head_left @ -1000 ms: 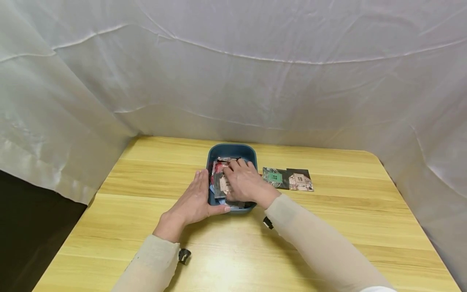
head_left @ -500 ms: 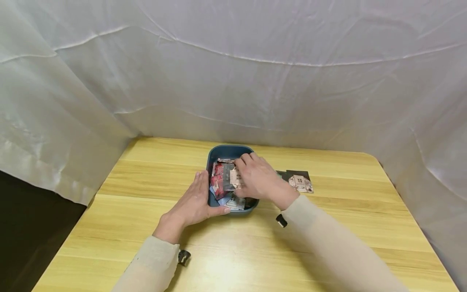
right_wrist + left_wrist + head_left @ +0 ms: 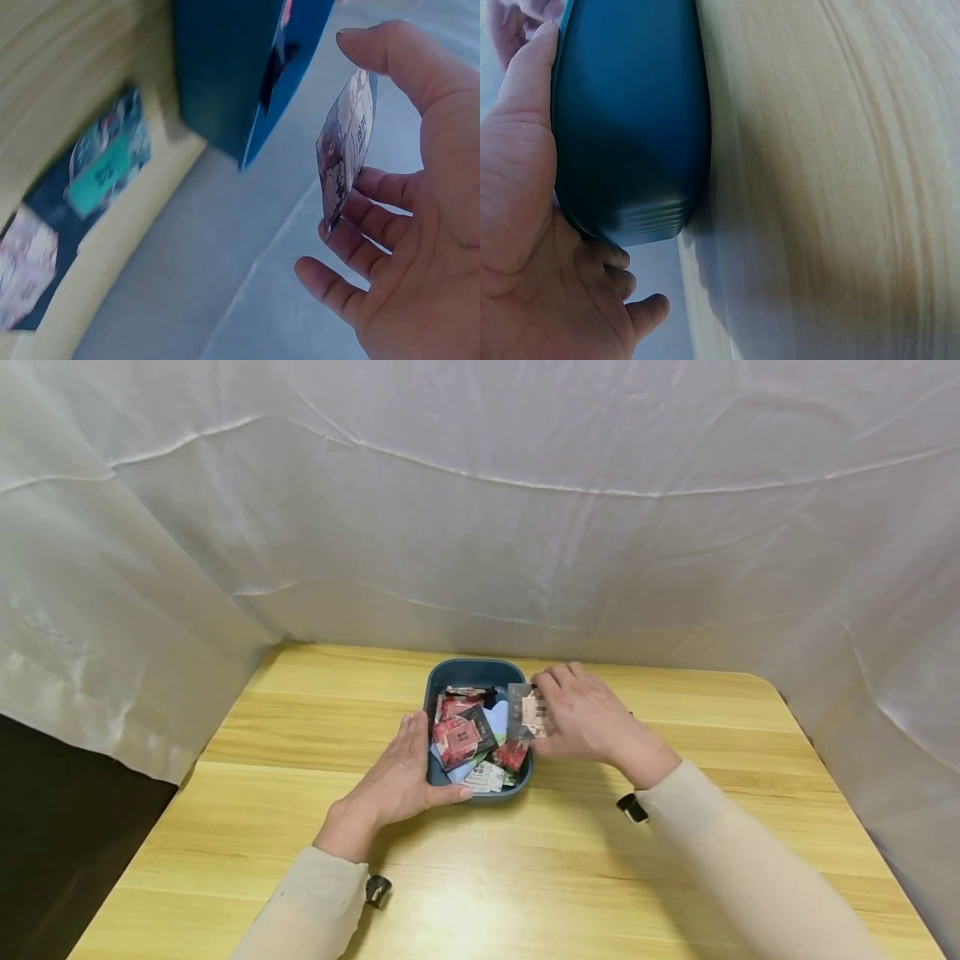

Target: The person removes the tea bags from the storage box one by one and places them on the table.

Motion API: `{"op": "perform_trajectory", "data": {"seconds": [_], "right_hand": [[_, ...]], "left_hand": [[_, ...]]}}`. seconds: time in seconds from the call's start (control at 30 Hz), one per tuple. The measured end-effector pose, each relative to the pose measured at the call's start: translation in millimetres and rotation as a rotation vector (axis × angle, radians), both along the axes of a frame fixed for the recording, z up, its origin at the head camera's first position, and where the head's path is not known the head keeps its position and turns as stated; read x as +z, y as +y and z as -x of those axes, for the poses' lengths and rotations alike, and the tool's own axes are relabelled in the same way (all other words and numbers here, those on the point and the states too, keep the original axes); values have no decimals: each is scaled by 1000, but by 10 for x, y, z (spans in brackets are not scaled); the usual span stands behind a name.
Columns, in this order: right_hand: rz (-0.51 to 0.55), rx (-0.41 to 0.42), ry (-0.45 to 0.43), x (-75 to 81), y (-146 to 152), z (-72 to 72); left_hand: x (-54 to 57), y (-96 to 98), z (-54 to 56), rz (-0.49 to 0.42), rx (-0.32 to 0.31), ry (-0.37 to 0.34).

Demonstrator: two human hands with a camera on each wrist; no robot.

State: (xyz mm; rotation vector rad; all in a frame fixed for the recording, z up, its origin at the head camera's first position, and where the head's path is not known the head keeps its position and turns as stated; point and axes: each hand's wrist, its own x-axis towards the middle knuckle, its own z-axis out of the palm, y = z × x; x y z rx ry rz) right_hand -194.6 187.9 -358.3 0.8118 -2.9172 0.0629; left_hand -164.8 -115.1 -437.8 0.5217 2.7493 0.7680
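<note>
A blue plastic bin (image 3: 468, 675) stands on the table, holding several loose printed sachets; a red and black sachet (image 3: 459, 739) lies on top, above pale blue and white ones. My left hand (image 3: 393, 772) rests against the bin's left side, fingers straight and thumb along the front rim. Over the bin's right rim, my right hand (image 3: 588, 714) pinches a dark sachet with a cream label (image 3: 528, 712) between thumb and fingertips. In the right wrist view this sachet (image 3: 349, 135) stands nearly edge-on beside the bin's wall (image 3: 217, 75).
On the wooden table (image 3: 480, 877), right of the bin, lie a sachet with a green label (image 3: 105, 169) and one with a cream label (image 3: 26, 251), side by side; my right hand mostly hides them in the head view. A pale curtain (image 3: 480, 527) hangs behind the table.
My right hand has lifted the cream-labelled sachet out of the bin and moved it right, over the rim. The red sachets beneath now show. My left hand has stayed still.
</note>
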Motion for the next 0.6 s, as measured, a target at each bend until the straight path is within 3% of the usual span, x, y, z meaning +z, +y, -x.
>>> {"op": "perform_trajectory", "data": {"seconds": [0.13,0.37,0.6], "right_hand": [[24,-13,23,31,261,-2],[-12,-78,-20,42,766,-25],[-64,-159,-65,-92,1239,-46]], "left_hand": [[1,3,2,4,4,-4],[-4,-3,9,10,11,-10],[9,5,20,4,6,-14]]}}
